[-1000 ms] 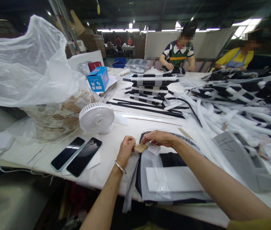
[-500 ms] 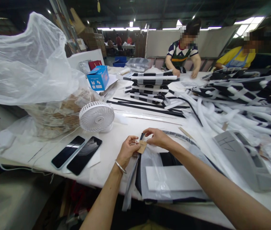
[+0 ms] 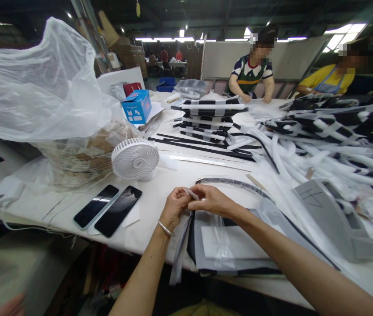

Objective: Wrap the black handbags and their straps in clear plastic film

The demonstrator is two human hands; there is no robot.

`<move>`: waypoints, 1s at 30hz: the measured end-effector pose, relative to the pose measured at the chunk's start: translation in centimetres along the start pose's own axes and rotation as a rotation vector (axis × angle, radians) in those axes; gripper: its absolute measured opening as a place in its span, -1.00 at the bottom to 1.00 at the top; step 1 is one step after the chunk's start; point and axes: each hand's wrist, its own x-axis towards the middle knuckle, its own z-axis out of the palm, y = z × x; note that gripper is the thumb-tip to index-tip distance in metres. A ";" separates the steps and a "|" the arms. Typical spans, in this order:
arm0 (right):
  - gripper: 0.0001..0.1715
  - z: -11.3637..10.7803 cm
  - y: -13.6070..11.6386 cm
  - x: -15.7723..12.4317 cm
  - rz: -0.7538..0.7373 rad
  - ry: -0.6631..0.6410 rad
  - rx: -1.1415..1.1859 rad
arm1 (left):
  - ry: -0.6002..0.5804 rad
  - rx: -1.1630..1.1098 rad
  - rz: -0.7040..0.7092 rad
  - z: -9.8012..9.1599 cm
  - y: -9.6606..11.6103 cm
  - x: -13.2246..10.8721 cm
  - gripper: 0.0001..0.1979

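Note:
A small hang tag (image 3: 191, 194), a pale sliver seen at a slant, sits between my two hands. My left hand (image 3: 174, 206) has its fingers closed on the tag's left side. From the other side, my right hand (image 3: 211, 199) pinches it with thumb and fingers. Just below lies a black and grey bag (image 3: 202, 254) wrapped in clear plastic, with a white panel (image 3: 229, 242) on its front. Its wrapped strap (image 3: 235, 182) arches behind my right hand. The fingertips partly hide the tag and whatever it hangs on.
Two phones (image 3: 118, 211) and a white fan (image 3: 135, 159) stand to the left, beside a plastic sack of tags (image 3: 90, 153). A grey tape dispenser (image 3: 331, 215) is at right. Wrapped bags (image 3: 211, 118) are stacked behind; co-workers (image 3: 252, 74) stand across the table. Part of another hand (image 3: 11, 306) shows at lower left.
The tag has turned from its flat brown face to a slanted pale edge. My right hand has come down and closed on it, against my left. The dark strap end has left my fingers.

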 end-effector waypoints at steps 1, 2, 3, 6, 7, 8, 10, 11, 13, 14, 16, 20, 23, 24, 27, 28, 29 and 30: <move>-0.56 -0.1 0.3 -0.3 -0.053 -0.031 -0.010 | 0.001 -0.020 -0.014 -0.2 -0.1 0.0 -0.57; -0.48 -0.2 0.7 -0.5 -0.104 -0.036 -0.047 | 0.000 -0.038 -0.029 -0.3 -0.1 0.0 -0.56; -0.45 -0.2 1.0 -0.8 -0.148 -0.019 -0.099 | -0.003 -0.053 -0.043 -0.4 -0.1 0.0 -0.56; -0.53 0.1 2.0 -0.9 -0.237 0.097 -0.231 | -0.025 -0.082 -0.078 -0.3 0.0 -0.2 -0.57; -0.57 0.3 2.4 -0.9 -0.260 0.126 -0.265 | -0.034 -0.087 -0.085 -0.1 0.1 -0.2 -0.59; -0.59 0.5 2.7 -0.7 -0.281 0.143 -0.301 | -0.042 -0.090 -0.090 0.0 0.2 -0.4 -0.60; -0.61 0.9 3.1 -0.5 -0.305 0.160 -0.363 | -0.054 -0.097 -0.095 0.3 0.5 -0.6 -0.61; -0.62 1.0 3.2 -0.4 -0.306 0.169 -0.372 | -0.058 -0.101 -0.096 0.4 0.7 -0.6 -0.61; -0.70 1.1 3.2 -0.3 -0.289 0.207 -0.305 | -0.060 -0.109 -0.098 0.3 0.9 -0.7 -0.60; -0.74 1.1 3.2 -0.2 -0.272 0.228 -0.238 | -0.056 -0.113 -0.097 0.2 1.0 -0.7 -0.60; -0.76 1.1 3.1 -0.2 -0.236 0.232 -0.085 | -0.030 -0.119 -0.085 -0.4 1.1 -0.5 -0.59; -0.75 1.0 3.0 -0.1 -0.207 0.167 -0.059 | 0.048 -0.140 -0.034 -1.5 1.1 0.0 -0.57; -0.78 1.2 2.7 0.1 -0.201 0.148 -0.338 | 0.082 -0.143 0.008 -1.6 1.3 0.3 -0.56; -0.78 1.2 2.5 0.2 -0.195 0.134 -0.422 | 0.091 -0.138 0.026 -1.5 1.4 0.3 -0.57; -0.78 1.5 1.8 0.6 -0.166 0.107 -0.561 | 0.117 -0.113 0.109 -1.0 1.8 0.1 -0.61; -0.78 1.6 1.6 0.7 -0.152 0.114 -0.574 | 0.124 -0.105 0.142 -0.8 1.9 -0.1 -0.62; -0.77 1.7 1.5 0.9 -0.132 0.139 -0.565 | 0.130 -0.099 0.171 -0.6 2.0 -0.2 -0.63; -0.77 1.8 1.5 1.0 -0.108 0.177 -0.541 | 0.136 -0.099 0.196 -0.5 2.1 -0.4 -0.65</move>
